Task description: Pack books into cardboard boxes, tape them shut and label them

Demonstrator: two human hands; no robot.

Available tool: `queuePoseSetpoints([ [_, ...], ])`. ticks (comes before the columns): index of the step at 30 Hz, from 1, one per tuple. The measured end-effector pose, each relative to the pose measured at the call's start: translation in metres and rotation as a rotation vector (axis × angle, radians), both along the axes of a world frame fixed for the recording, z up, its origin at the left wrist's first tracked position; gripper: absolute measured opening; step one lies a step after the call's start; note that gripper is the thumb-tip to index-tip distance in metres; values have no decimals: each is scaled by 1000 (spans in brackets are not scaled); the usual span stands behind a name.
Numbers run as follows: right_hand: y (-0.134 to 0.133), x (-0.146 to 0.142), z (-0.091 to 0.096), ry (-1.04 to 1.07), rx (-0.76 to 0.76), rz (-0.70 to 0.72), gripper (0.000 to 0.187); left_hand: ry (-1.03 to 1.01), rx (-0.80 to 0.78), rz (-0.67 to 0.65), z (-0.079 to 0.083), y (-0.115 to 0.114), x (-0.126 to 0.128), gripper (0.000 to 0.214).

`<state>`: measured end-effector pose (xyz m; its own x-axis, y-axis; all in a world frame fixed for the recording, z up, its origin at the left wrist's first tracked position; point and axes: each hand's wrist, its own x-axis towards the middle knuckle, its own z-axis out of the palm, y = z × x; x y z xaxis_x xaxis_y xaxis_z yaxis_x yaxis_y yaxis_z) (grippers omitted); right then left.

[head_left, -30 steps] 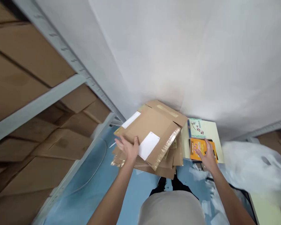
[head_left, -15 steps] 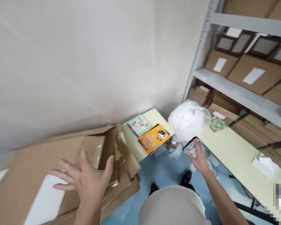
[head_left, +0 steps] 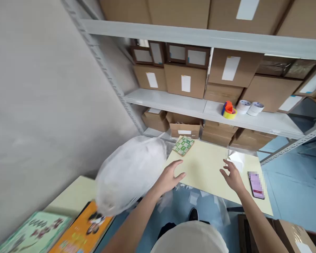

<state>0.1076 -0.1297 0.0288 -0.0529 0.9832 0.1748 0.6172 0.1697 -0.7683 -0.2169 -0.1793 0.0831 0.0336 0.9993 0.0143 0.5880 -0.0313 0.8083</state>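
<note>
Both of my hands hang over the pale yellow table (head_left: 202, 161) with nothing in them. My left hand (head_left: 170, 177) is open, thumb and fingers apart, near a green-and-white patterned square (head_left: 183, 145) on the table's far left corner. My right hand (head_left: 232, 177) is also open, fingers slightly curled, close to some white paper (head_left: 237, 160). Right of it lies a phone (head_left: 256, 185) with a lit, blurred-out screen. A big white plastic bag (head_left: 131, 172), bulging, sits left of my left hand.
A grey metal shelf (head_left: 171, 100) with cardboard boxes (head_left: 185, 80) stands behind the table. Tape rolls (head_left: 243, 106) and an orange-and-yellow tape dispenser (head_left: 229, 109) rest on it. An orange book (head_left: 81, 228) and a green book (head_left: 35, 232) lie at lower left. Scraps litter the blue floor.
My view has swung right, from the cardboard boxes and books to the table and shelf. Both hands now hang over the table; the left has left the cardboard. Both stay open.
</note>
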Motion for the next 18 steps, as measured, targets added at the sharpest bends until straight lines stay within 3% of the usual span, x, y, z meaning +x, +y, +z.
queuePoseSetpoints([
  [4,58,35,21,162,-24,-126,54,-207,-65,-166,11,106,58,49],
  [9,131,43,46,417,-104,-235,65,-298,-138,-205,35,216,119,48],
  [14,212,43,70,523,-111,-346,75,-318,-98,-73,57,300,164,65],
  [18,275,43,85,471,-94,-453,78,-303,-33,-44,59,351,187,72],
])
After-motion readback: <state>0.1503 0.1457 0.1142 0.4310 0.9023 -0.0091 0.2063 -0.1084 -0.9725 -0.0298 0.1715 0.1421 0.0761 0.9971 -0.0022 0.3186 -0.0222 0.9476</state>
